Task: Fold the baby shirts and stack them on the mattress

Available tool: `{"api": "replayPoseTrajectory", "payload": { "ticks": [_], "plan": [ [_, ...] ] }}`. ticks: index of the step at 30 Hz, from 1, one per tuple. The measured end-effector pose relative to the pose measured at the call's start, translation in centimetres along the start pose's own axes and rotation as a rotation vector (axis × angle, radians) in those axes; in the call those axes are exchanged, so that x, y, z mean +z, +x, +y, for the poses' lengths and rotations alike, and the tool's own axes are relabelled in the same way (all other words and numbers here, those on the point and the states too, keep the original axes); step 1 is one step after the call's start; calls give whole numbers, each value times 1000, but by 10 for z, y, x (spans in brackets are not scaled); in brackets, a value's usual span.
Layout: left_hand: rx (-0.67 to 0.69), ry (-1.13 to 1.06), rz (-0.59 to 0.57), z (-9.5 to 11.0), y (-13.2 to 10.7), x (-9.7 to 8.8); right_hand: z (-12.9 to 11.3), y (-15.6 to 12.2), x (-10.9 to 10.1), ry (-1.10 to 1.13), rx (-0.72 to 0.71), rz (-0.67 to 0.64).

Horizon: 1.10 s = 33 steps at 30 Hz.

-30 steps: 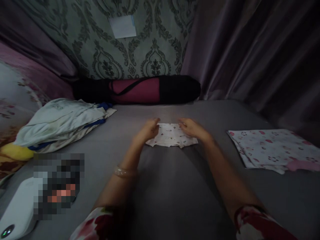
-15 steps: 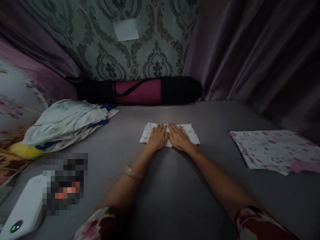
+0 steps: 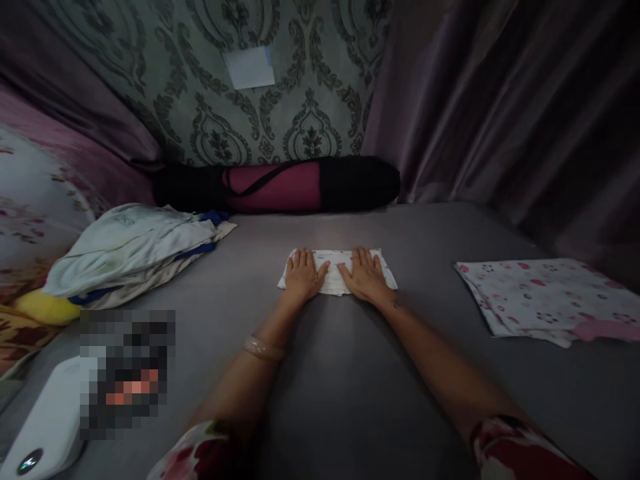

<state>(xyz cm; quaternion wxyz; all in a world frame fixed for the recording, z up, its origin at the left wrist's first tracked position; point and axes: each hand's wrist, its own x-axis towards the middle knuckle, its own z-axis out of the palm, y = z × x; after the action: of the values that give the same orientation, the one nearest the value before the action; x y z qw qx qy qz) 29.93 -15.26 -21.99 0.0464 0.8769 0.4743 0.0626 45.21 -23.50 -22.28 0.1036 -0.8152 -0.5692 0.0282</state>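
Observation:
A small folded white cloth (image 3: 332, 275) with a faint print lies flat on the grey bed sheet (image 3: 330, 373). My left hand (image 3: 303, 275) rests palm down on its left part, fingers stretched out and thumb pointing inward. On the right part lies my right hand (image 3: 367, 275), also flat with the fingers extended. A strip of the cloth shows between the two thumbs. Neither hand grips anything. The cloth's surface under both palms is hidden.
Right of my arms lies a folded printed cloth (image 3: 530, 297). At left are heaped clothes (image 3: 135, 247), a yellow item (image 3: 45, 307), a white device (image 3: 55, 413) and a pixelated patch. A black and maroon roll bag (image 3: 280, 187) lies along the patterned wall (image 3: 320, 73), between curtains (image 3: 465, 100).
My hands have slid apart on the cloth, the left one leftward and the right one slightly rightward. More of the cloth's middle now shows. The view has shifted slightly.

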Motion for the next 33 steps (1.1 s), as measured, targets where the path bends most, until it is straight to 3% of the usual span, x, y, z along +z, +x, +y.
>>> {"api": "replayPoseTrajectory", "payload": {
  "ticks": [4,12,18,23,28,33],
  "plan": [
    [-17,-7,-4,-5,3,-6,4,1,-3,-26,88,8],
    [37,-8,-56,-21,5,-3,8,3,-9,-7,109,-76],
    [97,52,62,-25,8,-5,20,5,-17,-2,60,-1],
    [74,33,-97,-32,11,-2,36,13,-1,-32,83,-26],
    [84,23,-121,-36,12,-2,40,15,3,-29,77,-27],
    [89,58,-25,-23,7,-8,27,10,-10,-47,42,35]
  ]
}}
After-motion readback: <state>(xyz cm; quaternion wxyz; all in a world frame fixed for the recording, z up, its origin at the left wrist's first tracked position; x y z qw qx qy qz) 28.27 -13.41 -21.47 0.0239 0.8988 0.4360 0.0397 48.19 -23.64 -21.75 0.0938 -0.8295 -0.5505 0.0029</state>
